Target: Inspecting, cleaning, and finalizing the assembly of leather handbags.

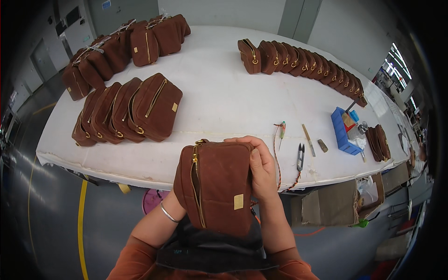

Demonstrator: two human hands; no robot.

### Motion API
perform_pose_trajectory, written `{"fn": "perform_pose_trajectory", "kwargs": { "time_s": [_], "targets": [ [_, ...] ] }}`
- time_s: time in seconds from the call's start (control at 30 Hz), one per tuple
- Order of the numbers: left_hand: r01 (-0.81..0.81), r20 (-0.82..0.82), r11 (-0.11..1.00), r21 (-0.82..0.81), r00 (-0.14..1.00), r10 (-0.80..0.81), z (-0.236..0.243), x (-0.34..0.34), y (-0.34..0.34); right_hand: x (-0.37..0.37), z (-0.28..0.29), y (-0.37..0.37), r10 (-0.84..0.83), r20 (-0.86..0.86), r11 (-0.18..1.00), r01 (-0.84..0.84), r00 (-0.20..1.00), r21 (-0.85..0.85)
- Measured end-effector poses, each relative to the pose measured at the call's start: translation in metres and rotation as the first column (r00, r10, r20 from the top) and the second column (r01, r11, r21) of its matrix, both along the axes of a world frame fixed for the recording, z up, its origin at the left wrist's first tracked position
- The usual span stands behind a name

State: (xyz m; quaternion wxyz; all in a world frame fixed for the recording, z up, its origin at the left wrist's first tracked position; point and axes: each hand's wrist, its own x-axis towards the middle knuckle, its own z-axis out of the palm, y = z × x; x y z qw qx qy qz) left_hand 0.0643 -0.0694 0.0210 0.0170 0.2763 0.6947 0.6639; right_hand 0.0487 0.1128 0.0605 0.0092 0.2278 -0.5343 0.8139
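A brown leather bag [224,182] is held up in front of me at the table's near edge. A brass zipper [196,186] runs down its left part and stands partly open, with the gold puller at the top. A small pale tan patch [238,201] sits low on its right part. My right hand [262,170] grips the bag's right edge, thumb on the near side and fingers over the top corner. Behind the bag's lower left side goes my left hand [174,200], a silver bangle [168,213] on its wrist; the bag hides its fingers.
Similar brown bags [156,107] stand in rows at the left, back left and back right [303,60] of the white table [214,93]. To the right lie thread snips [300,157], an awl-like tool [282,129], a thin stick [308,137] and a blue bin [342,133]. Cardboard boxes [331,205] stand below.
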Motion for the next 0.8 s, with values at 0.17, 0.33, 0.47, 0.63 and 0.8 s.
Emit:
{"fn": "perform_pose_trajectory", "kwargs": {
  "time_s": [0.17, 0.33, 0.47, 0.63, 0.8],
  "targets": [
    [0.076, 0.134, 0.973, 0.217, 0.985, -0.107, 0.018, 0.003, 0.009, -0.002, -0.020, -0.003, -0.031, 0.075, 0.998, 0.035, 0.997, -0.058],
    [-0.060, -0.064, 0.996, -0.068, 0.996, 0.056, -0.016, -0.008, 0.006, -0.007, -0.027, -0.005, -0.098, 0.080, 0.995, 0.100, 0.992, -0.015],
    [-0.083, -0.043, 0.991, -0.105, 0.996, 0.079, -0.006, -0.036, 0.014, -0.021, -0.031, -0.001, -0.074, 0.327, 0.973, 0.139, 0.942, -0.183],
    [-0.118, -0.054, 0.978, -0.170, 0.992, 0.110, -0.007, -0.034, 0.013, -0.023, -0.032, 0.000, -0.066, 0.370, 0.967, 0.151, 0.927, -0.205],
    [-0.148, -0.076, 0.961, -0.232, 0.988, 0.134, -0.015, -0.011, 0.006, -0.015, -0.029, 0.001, -0.027, 0.255, 0.972, 0.085, 0.966, -0.218]
  ]
}}
